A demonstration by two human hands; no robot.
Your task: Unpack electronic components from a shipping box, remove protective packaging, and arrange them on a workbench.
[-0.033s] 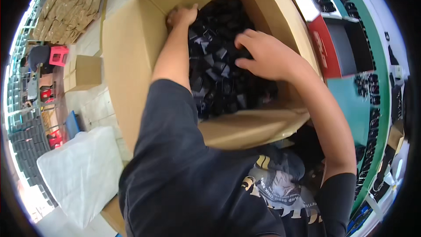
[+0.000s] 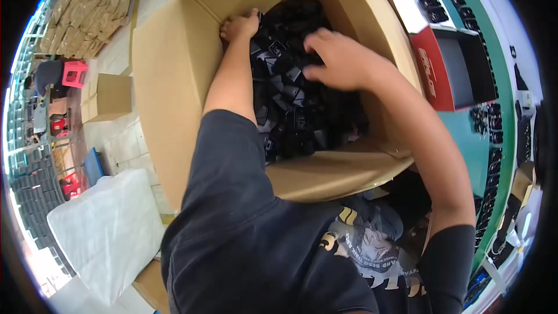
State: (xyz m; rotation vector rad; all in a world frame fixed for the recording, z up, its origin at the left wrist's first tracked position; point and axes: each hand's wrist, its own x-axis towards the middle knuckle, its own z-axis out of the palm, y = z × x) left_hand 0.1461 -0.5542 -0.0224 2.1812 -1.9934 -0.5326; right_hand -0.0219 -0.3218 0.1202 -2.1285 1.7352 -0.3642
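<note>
Printed lettering on an open red rectangular box (image 2: 439, 67) and a black short-sleeved fabric T-shirt (image 2: 261, 261).
White lettering (image 2: 427, 72) runs along the box's red side; on the shirtfront, large pale letters (image 2: 378, 281) and smaller white print (image 2: 383, 265) surround a grey picture (image 2: 375, 244). Marks on the small black boxy pieces (image 2: 293, 90) are too tiny to read.

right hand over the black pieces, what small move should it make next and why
Probably ease the right hand slightly down and bring its fingers together around one of the black pieces. The fingers are parted over the heap in the cardboard box, with nothing visibly held between them; whether they already touch any piece is unclear.
</note>
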